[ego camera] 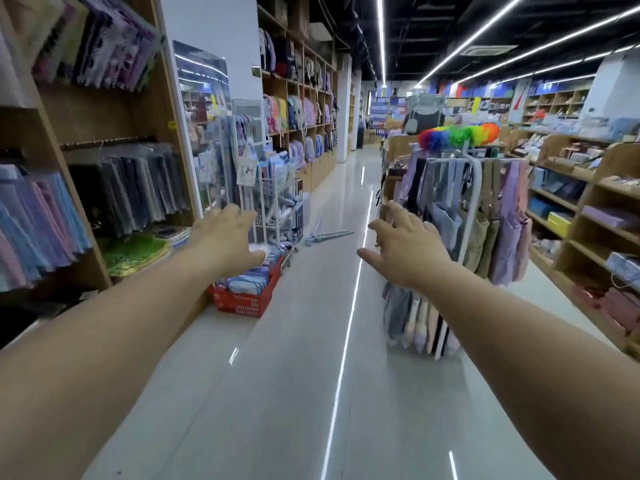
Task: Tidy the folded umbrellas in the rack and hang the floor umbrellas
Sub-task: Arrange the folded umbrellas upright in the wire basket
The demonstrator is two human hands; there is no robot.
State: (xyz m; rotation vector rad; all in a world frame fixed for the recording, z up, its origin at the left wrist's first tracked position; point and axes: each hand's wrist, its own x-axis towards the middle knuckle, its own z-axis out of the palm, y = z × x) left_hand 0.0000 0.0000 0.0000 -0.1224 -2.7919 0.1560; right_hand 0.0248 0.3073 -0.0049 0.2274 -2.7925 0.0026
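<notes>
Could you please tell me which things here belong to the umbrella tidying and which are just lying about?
Job: pale long umbrellas lying on the floor; white wire rack; left hand and right hand, both open, empty.
Bystanders: red plastic basket; rainbow feather duster; white stand of hanging cloth bags.

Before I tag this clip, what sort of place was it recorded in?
A retail shop, probably stationery and general goods: wall shelves of backpacks, a white rack of hanging bags, a red basket of packaged stock in the aisle, and umbrellas lying on the floor.
</notes>
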